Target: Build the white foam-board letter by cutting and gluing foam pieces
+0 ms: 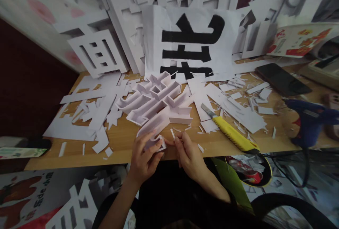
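A white three-dimensional Chinese character (148,103), built of thin board with raised walls, lies face down or open side up on the table; I cannot tell which. My left hand (144,156) is closed around its near curled end, fingers on the walls. Just to the right, my right hand (186,153) pinches a narrow white strip (172,133) between thumb and fingers, close to that end. A yellow utility knife (234,135) with its blade out lies right of the right hand.
A blue glue gun (307,119) and a black phone (283,79) lie at the right. Board offcuts (235,105) litter the wooden table (79,158). A sheet with black printed strokes (153,20) leans at the back. Below the edge stands a scrap bin (268,176).
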`<state>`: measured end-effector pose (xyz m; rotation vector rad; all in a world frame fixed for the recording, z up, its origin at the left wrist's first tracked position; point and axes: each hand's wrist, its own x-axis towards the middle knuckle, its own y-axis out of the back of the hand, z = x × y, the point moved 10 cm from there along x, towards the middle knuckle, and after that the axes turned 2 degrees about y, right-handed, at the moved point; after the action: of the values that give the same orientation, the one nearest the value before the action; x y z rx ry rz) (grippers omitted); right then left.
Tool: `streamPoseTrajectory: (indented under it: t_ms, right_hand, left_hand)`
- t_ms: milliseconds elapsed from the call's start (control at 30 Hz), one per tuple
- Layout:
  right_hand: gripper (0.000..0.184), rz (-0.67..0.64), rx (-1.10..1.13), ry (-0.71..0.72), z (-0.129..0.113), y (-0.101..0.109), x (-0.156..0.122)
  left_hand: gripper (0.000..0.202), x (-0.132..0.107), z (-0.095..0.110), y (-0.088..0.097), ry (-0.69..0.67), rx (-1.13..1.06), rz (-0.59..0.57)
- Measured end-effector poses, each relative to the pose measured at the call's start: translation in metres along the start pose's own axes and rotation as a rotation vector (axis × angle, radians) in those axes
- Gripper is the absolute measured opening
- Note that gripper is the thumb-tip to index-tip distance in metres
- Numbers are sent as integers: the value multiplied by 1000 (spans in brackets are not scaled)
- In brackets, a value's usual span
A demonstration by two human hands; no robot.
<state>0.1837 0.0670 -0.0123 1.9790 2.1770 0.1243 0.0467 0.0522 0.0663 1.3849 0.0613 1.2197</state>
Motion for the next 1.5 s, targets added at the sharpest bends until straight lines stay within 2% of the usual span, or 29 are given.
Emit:
streamPoseTrajectory:
  t_ms: [167,367,533,667,733,867,933,1067,1233,1500]
  right_hand:
    - [23,17,-13,8,0,1,-1]
    - [19,62,-16,117,-16,8,2]
    - [20,64,-10,146,-18,8,1]
    - [25,24,49,76,-9,3,0]
    - [28,8,116,23,-3,0,-1]
    - [33,90,208,8,3,6,-2]
    - [34,112,236,13,5,7,-3]
    - [36,78,255,7,8,4,-2]
    - [39,62,289,6,4,4,-1]
    - [39,62,280,-17,6,4,0]
  left_hand:
    - [26,3,1,-1,8,3,0]
    - [26,3,-1,-1,27,6,-5]
    - [26,3,0,-1,35,14,8]
    - [23,2,-1,0,47,3,35]
    - [30,1,-3,0,59,-10,46]
    - [46,0,-6,1,87,-9,78]
    - [43,1,-5,-1,92,3,77]
    - [41,4,-2,-2,125,22,90]
    - [33,6,-2,-1,192,-23,128]
    - [31,6,-4,0,215,-72,147]
